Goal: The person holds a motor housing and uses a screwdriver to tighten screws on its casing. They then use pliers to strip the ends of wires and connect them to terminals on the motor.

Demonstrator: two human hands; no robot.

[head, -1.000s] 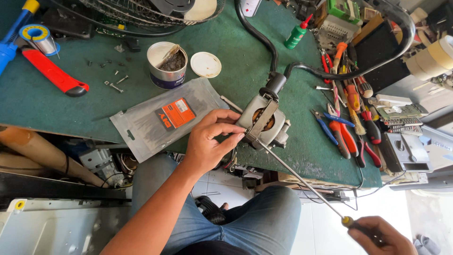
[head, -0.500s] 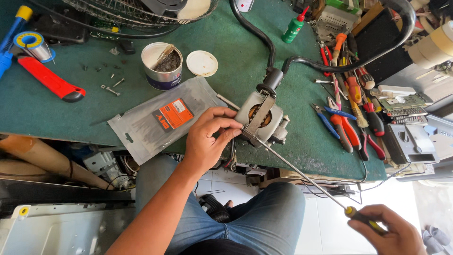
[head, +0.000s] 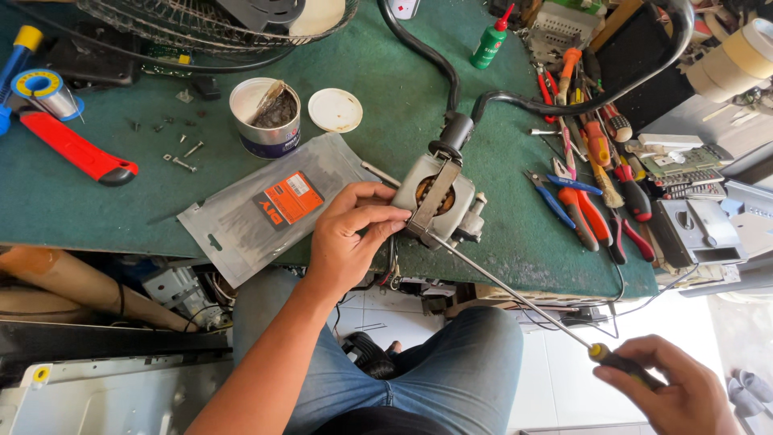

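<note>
1. While the head camera looks down at the green bench (head: pixel 97 205), the left hand (head: pixel 348 242) clamps its fingers on the near side of a small motor (head: pixel 439 201), which sits at the bench's front edge.
2. Down at lower right, the right hand (head: pixel 672 395) is wrapped tight around the handle of a long screwdriver (head: pixel 515 296), whose thin shaft runs up to the motor's lower corner.
3. Just left of the motor lies a grey plastic pouch (head: pixel 250 213); beyond it stand an open tin (head: pixel 266 117) and its white lid (head: pixel 336 110).
4. Pliers (head: pixel 588 213) lie to the motor's right.
</note>
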